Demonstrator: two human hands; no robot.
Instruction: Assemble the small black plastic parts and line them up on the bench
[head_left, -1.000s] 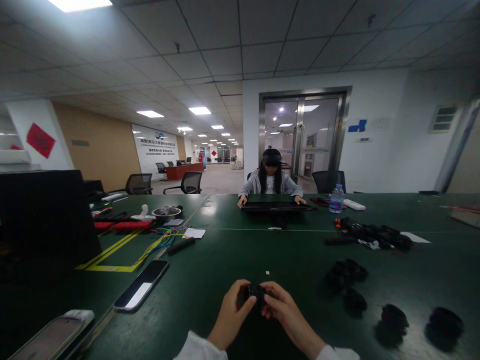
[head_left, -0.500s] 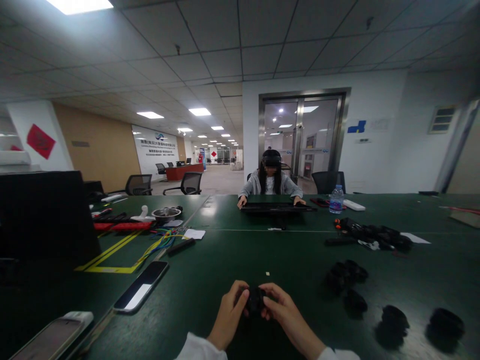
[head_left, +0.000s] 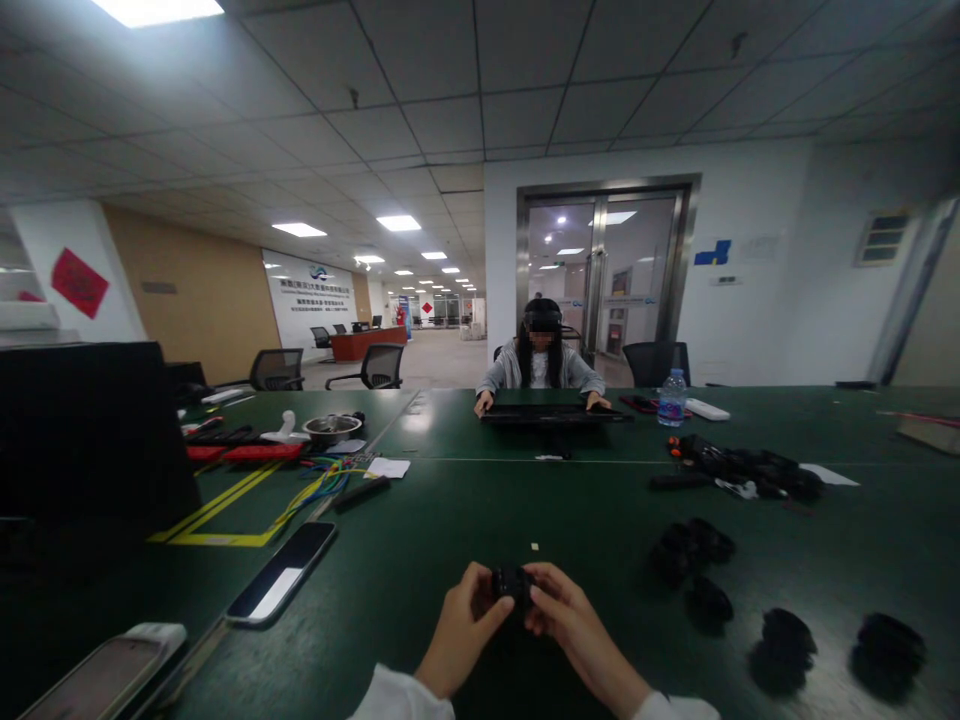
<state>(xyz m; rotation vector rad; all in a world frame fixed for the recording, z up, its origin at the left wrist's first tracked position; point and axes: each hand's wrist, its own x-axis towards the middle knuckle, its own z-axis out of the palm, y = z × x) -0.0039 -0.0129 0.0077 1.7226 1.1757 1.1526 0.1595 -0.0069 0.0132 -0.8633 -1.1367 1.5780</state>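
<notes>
Low in the middle of the head view, a small black rounded part (head_left: 511, 584) is held just above the green table. My left hand (head_left: 463, 625) grips it from the left, thumb pressed along its near side. From the right, my right hand (head_left: 566, 615) pinches the same part between thumb and fingers. Its exact kind is too dark to make out, and the fingers cover both its ends. Similar black parts lie to the right: a cluster (head_left: 686, 552), a smaller piece (head_left: 709, 604) and two single ones, one (head_left: 785, 640) nearer than the other (head_left: 890, 645).
Across the green table (head_left: 450, 520) a person (head_left: 540, 355) holds a flat black panel (head_left: 555, 414). To the left lie two phones (head_left: 283, 575), bundled wires (head_left: 322, 490) and a metal bowl (head_left: 332, 428). A water bottle (head_left: 673, 398) and black gear (head_left: 750, 470) are at right.
The black part has turned slightly in my hands and sits a little higher. My left thumb has shifted right across its near side. The other things stay put.
</notes>
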